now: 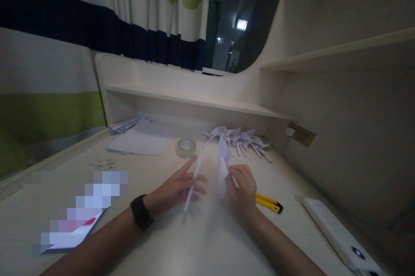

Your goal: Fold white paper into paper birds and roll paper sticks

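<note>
Between the thumb and fingers of my left hand is a thin white paper stick, tilted with its top toward the right. A dark band circles that wrist. My right hand pinches a folded white paper pinwheel, whose blades stand up and are partly blurred. Stick and pinwheel are apart from each other. Beside my right hand, partly covered by it, lies a yellow utility knife. Beyond both hands a roll of clear tape rests on the desk.
Several finished paper pinwheels are heaped at the back right. White paper sheets and rolled paper sticks lie back left, with small pale pieces nearer. A blurred-out device lies front left, a white power bank right.
</note>
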Tool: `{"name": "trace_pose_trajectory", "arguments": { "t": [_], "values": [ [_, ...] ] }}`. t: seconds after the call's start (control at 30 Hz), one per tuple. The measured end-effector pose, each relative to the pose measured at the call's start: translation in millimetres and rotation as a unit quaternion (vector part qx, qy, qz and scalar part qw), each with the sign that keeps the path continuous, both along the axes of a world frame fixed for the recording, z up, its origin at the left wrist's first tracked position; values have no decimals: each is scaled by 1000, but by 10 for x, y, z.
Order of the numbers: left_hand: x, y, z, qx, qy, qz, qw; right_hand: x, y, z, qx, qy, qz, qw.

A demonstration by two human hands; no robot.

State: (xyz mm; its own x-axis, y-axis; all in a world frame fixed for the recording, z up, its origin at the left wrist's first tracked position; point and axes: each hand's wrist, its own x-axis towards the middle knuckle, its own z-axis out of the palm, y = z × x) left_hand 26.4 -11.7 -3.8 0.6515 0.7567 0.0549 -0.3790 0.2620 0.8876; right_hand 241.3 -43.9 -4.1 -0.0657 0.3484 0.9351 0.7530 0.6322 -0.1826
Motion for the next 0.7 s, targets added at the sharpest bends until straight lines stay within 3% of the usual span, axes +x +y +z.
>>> {"name": "trace_pose_trajectory", "arguments": {
  "t": [0.17,0.37,0.57,0.7],
  "values": [
    [6,-9,19,-3,26,26,999,0,0,11,-5,-2,-8,1000],
    [-3,63,-57,68,86,70,991,-13,-33,17,-2,-5,9,1000],
    [31,38,7,117,112,142,976,-33,-55,28,-6,5,17,1000],
    [35,11,40,107,114,128,979,-74,-83,36,-6,11,28,1000]
  ]
}}
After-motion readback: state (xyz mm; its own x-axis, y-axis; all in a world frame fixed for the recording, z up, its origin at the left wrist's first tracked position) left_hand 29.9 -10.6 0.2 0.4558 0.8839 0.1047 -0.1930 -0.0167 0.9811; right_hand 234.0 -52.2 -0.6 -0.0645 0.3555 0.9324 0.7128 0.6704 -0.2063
